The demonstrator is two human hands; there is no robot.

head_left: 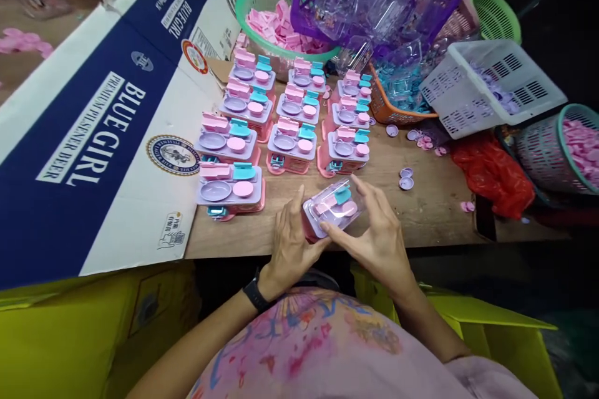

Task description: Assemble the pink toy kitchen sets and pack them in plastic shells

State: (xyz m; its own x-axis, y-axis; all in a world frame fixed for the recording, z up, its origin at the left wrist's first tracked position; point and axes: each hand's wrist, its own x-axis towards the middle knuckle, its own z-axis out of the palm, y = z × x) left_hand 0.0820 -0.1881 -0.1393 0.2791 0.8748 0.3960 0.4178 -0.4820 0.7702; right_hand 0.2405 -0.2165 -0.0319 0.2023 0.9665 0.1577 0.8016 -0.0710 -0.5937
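Note:
Near the table's front edge, both my hands hold one small toy kitchen set, pink below with a lilac top, pink and turquoise parts on it and a clear plastic cover over them. My left hand grips its left side and lower edge. Across the cover lies the thumb of my right hand, with the fingers around the far right corner. Beyond my hands stand several similar toy kitchen sets in rows, each with a lilac top, a pink oval piece and a turquoise flap; these show no cover.
A blue and white cardboard sheet borders the left. Behind the rows are a green basket of pink parts and a purple crate of clear covers. An orange basket, a white basket and a red bag lie right. Small lilac bowls lie loose.

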